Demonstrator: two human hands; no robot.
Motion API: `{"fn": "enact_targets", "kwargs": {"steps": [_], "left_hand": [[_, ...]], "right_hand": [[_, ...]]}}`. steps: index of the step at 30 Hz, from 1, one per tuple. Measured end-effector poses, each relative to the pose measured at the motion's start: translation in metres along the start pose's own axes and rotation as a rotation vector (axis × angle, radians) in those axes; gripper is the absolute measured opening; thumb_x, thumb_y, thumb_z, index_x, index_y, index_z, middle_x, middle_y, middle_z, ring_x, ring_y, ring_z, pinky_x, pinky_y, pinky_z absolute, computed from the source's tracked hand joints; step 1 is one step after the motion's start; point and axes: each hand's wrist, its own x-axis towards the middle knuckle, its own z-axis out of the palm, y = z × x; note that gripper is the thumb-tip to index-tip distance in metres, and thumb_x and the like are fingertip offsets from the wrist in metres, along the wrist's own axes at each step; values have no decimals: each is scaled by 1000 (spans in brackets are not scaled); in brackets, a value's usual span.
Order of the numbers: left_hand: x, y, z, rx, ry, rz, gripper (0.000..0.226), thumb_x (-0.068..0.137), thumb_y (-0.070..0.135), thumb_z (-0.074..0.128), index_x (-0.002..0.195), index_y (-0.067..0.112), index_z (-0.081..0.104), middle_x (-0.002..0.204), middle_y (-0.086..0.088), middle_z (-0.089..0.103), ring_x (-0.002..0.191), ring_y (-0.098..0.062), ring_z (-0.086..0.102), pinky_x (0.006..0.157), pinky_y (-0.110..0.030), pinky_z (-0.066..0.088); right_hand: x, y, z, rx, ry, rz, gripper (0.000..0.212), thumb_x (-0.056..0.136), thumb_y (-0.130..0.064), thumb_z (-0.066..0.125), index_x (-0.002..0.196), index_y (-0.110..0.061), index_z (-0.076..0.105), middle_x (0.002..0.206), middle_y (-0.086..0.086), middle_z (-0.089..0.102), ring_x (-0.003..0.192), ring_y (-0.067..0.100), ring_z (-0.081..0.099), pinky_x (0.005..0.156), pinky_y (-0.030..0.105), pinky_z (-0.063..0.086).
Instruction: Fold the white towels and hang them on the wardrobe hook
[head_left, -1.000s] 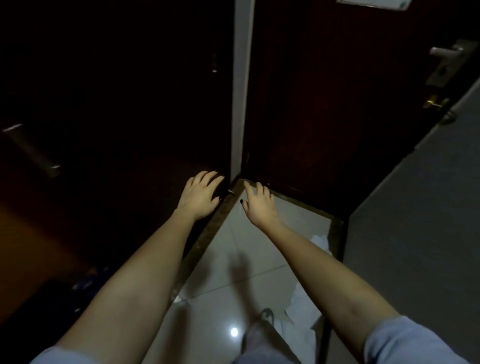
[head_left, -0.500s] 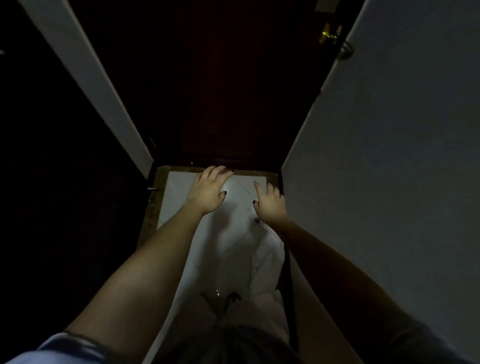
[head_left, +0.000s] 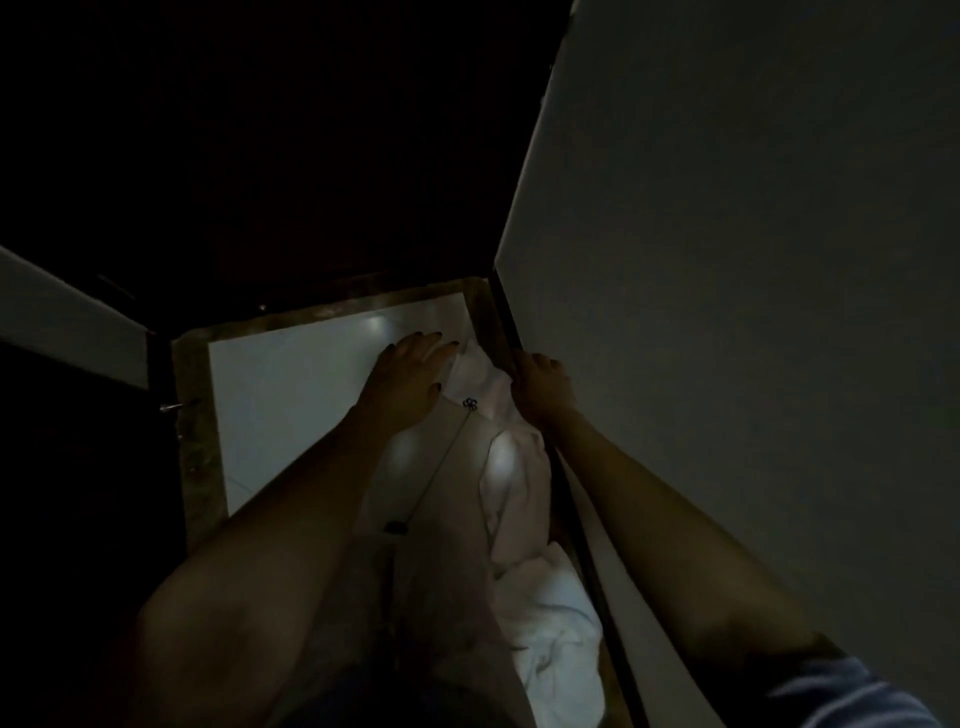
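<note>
Lowered since earlier onto towel (head_left: 519, 467), crumpled on floor (head_left: 291, 395) beside wall (head_left: 727, 312): left grip (head_left: 410, 376) straight-fingered, right grip (head_left: 543, 387) curled, cannot tell whether holding. Could catch one layer only in dark, dragging cloth

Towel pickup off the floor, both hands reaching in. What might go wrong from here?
The pendant on its cord dangles over the towel between the left hand and right hand; it may snag the fabric.
The towel lies crumpled along the wall; lifting one end would likely drag the rest across the floor.
Dim light makes its edges hard to find.
</note>
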Motion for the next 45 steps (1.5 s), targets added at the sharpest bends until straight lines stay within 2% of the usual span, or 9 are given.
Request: {"fn": "enact_targets", "kwargs": {"steps": [19, 25, 27, 31, 36, 38, 40, 43, 45], "left_hand": [[254, -194, 424, 31, 15, 5, 64, 98, 38, 46, 153, 22, 18, 159, -2, 18, 146, -24, 15, 116, -44, 19], [290, -209, 521, -110, 52, 0, 61, 99, 35, 45, 152, 19, 19, 159, -4, 18, 146, -23, 15, 117, -41, 16], [290, -208, 542, -217, 37, -23, 62, 98, 30, 49, 151, 19, 21, 157, -6, 23, 144, -24, 19, 116, -40, 19], [284, -195, 561, -488, 70, -183, 61, 95, 22, 55, 149, 17, 29, 149, -10, 36, 136, -27, 34, 110, -36, 29], [278, -179, 555, -772, 69, -315, 52, 94, 11, 57, 142, 7, 40, 138, -16, 48, 127, -30, 46, 107, -42, 37], [271, -177, 548, -804, 106, -320, 48, 93, 8, 58, 139, 5, 43, 135, -19, 52, 125, -32, 49, 105, -44, 39], [264, -172, 523, -835, 194, -334, 40, 92, 9, 60, 130, 0, 50, 127, -21, 57, 120, -32, 53, 103, -40, 40], [251, -154, 450, -1036, 317, -369, 35, 87, -1, 64, 121, -2, 55, 113, -22, 62, 102, -29, 60, 91, -41, 50], [240, -138, 388, -1151, 359, -390, 36, 83, -4, 66, 117, 0, 56, 108, -19, 63, 93, -20, 59, 83, -35, 52]], "right_hand": [[354, 121, 323, -36, 15, -57, 50, 101, -24, 44, 149, -18, 31, 143, 21, 40, 125, 41, 42, 102, 49, 39], [414, 141, 391, 77, 135, -65, 54, 101, -23, 47, 150, -11, 29, 134, 19, 53, 117, 33, 54, 101, 37, 41], [419, 147, 408, 142, 183, -36, 47, 99, -17, 50, 143, -6, 41, 128, 18, 58, 115, 30, 56, 97, 31, 41], [412, 151, 424, 297, 251, 108, 20, 94, -7, 52, 97, 8, 65, 95, 23, 67, 94, 35, 64, 80, 32, 44], [397, 150, 430, 176, 168, 170, 32, 96, -15, 52, 123, 2, 58, 115, 20, 64, 113, 32, 55, 96, 35, 42], [390, 150, 423, 302, 153, 213, 20, 95, -8, 49, 94, -3, 68, 89, 14, 67, 92, 28, 62, 83, 32, 45], [374, 148, 406, 407, 172, 192, 27, 94, -5, 51, 69, -2, 60, 67, 13, 58, 71, 27, 57, 70, 35, 44], [335, 137, 350, 508, 279, 118, 15, 94, -6, 53, 91, 6, 62, 90, 18, 60, 81, 27, 55, 73, 35, 44], [305, 126, 303, 574, 370, 73, 9, 91, -3, 54, 86, 2, 60, 89, 13, 56, 79, 23, 52, 70, 31, 41]]}}
